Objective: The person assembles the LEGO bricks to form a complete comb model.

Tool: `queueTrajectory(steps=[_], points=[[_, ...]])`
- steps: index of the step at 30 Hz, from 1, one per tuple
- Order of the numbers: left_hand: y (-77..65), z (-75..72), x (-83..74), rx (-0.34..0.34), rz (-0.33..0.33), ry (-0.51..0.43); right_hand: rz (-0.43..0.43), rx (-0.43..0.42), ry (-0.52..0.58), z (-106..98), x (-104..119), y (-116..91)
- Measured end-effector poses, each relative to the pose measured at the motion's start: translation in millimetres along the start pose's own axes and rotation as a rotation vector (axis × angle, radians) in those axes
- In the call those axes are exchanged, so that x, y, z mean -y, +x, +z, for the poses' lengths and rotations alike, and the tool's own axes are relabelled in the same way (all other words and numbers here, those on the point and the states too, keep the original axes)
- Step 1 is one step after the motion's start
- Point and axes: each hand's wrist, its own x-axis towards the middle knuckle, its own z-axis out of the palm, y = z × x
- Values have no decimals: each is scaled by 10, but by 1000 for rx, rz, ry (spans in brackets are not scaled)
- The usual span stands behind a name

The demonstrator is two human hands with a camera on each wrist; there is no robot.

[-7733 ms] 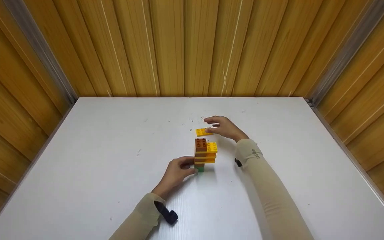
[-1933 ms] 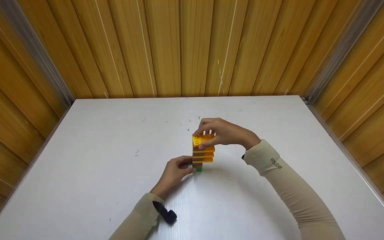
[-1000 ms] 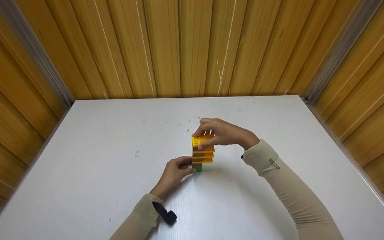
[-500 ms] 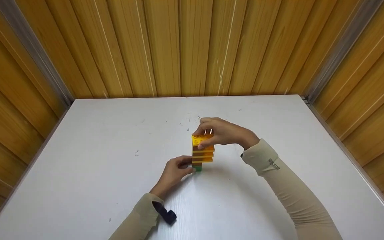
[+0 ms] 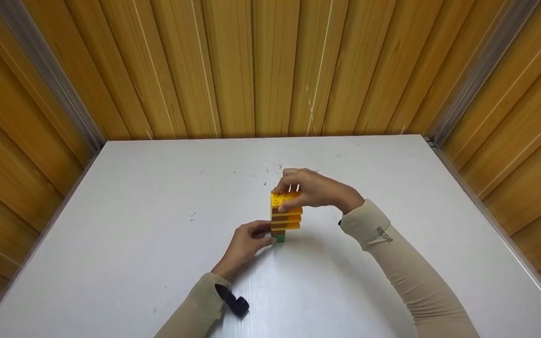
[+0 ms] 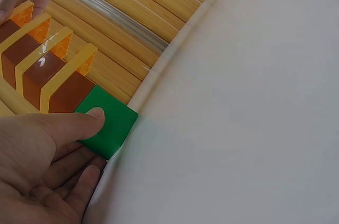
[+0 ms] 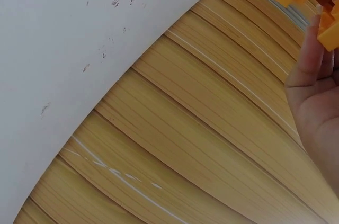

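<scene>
A tower of toy building bricks stands upright mid-table, a green brick at its foot. Above it brown bricks alternate with flat yellow bricks, whose ends jut out to the right in the head view. My left hand grips the tower low down, thumb on the green brick's face and fingers behind. At the top, a flat yellow brick covers the brown column, and my right hand holds it from above, thumb on its near side and fingertips at its far side. The right palm partly hides this brick.
The white table carries small dark marks behind the tower. Wood-patterned panels rise at the back and both sides. A black strap sits on the left cuff.
Several seconds ago a flat yellow brick lay behind the tower, by my right hand; now one sits on top under that hand. Over the last two seconds both hands stay almost still.
</scene>
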Motion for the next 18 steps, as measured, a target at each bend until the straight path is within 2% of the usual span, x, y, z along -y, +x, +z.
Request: queueTrajectory(steps=[5, 18], points=[[1, -2, 6, -2, 30, -12, -11, -16, 18, 12, 1, -13], [-3, -15, 0, -3, -6, -7, 1, -20, 27, 20, 5, -24]])
